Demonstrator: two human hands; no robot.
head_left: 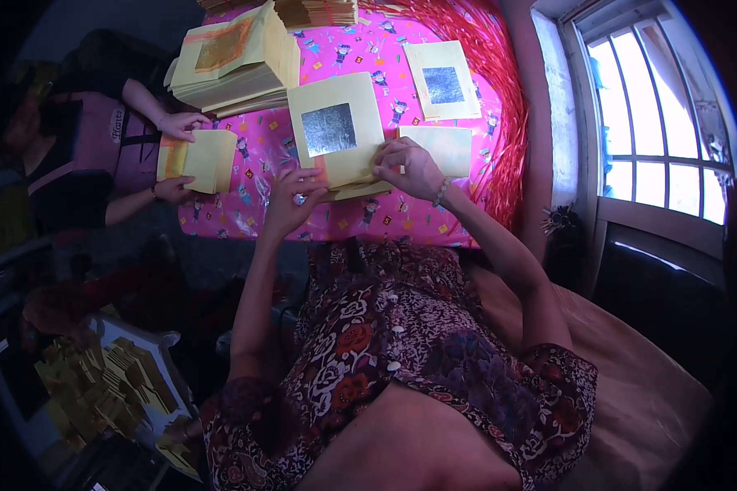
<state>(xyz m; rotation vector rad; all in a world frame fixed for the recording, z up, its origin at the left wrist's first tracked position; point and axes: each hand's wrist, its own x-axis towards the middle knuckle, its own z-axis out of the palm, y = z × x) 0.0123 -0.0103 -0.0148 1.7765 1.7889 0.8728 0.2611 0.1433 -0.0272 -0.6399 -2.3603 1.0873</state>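
Observation:
In front of me is a yellow joss paper sheet (356, 102) with a silver foil square, its far end tilted up off the table. My right hand (412, 169) pinches its right edge near the lower corner. At its near left corner, thumb and fingertips of my left hand (293, 200) are closed on the paper. More yellow sheets (359, 191) lie beneath it, partly hidden. To the right, a plain yellow sheet (446, 151) lies next to my right hand. Beyond that is another stack of foil-square joss paper (442, 82).
A pink patterned cloth (336, 53) covers the table. A tall pile of joss paper (237, 74) stands far left; red shredded strands (499, 90) line the right edge. A co-worker's hands (182, 125) hold yellow sheets (201, 164) at left. Lower left, another tray (151, 352) carries folded paper.

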